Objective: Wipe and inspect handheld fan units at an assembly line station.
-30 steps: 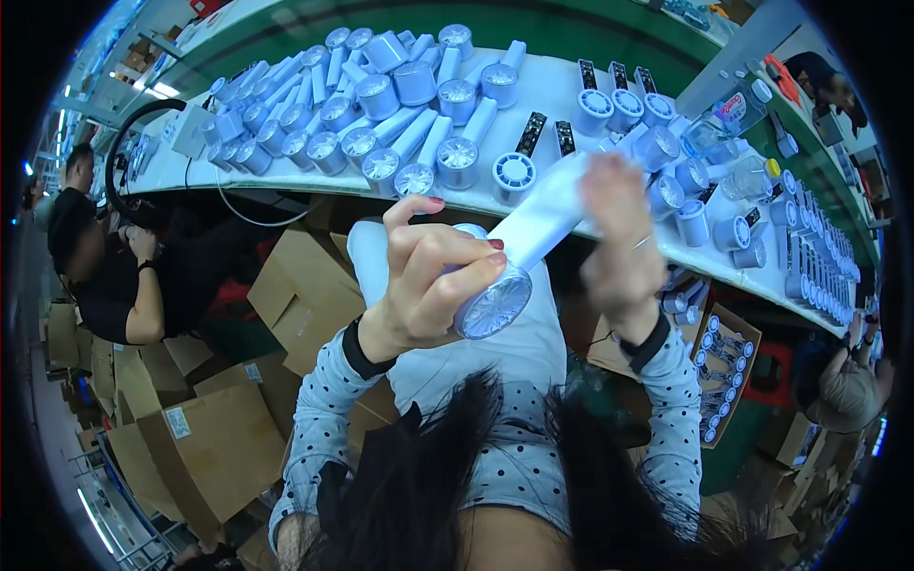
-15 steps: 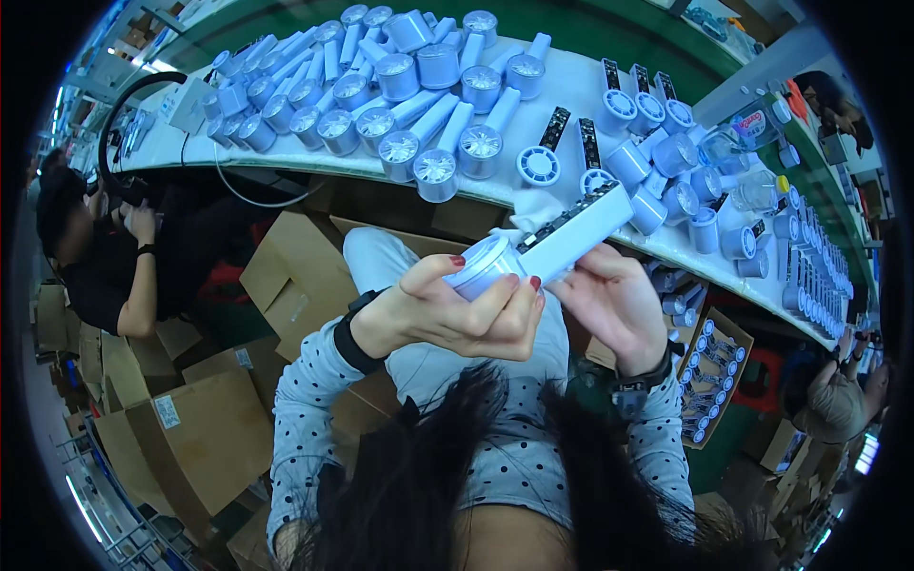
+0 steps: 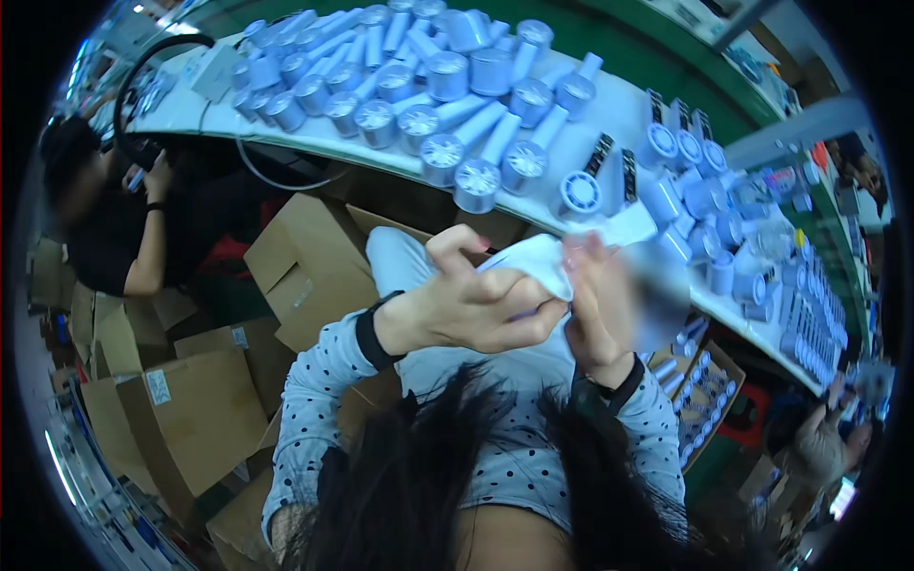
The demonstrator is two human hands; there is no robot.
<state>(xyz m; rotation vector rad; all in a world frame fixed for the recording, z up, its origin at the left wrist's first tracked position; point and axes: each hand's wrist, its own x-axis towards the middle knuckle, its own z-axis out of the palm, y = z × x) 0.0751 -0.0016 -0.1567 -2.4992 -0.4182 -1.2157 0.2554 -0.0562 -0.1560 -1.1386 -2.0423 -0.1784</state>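
Observation:
My left hand [image 3: 476, 303] is closed round a light-blue handheld fan, mostly hidden by my fingers and a white cloth [image 3: 538, 259]. Against that cloth, close beside my left hand, presses my right hand [image 3: 602, 309], its fingertips blurred. A pale piece [image 3: 630, 225] sticks out beyond my right fingertips; whether it is the fan's handle I cannot tell. On the bench ahead lies an open fan [image 3: 581, 193] with a round grille and a dark circuit board in its handle.
Many light-blue fans with clear-looking heads [image 3: 476, 183] crowd the left of the white bench [image 3: 405, 157]. More fans and bottles stand at the right. Cardboard boxes [image 3: 205, 419] lie at lower left; a carton of fan parts [image 3: 706, 404] sits under the bench. A co-worker [image 3: 100, 205] sits at left.
The fan, its circuit board showing before, is now largely covered by my hands and the white cloth, which lay at the bench edge. My right hand has come up beside my left. The view has shifted.

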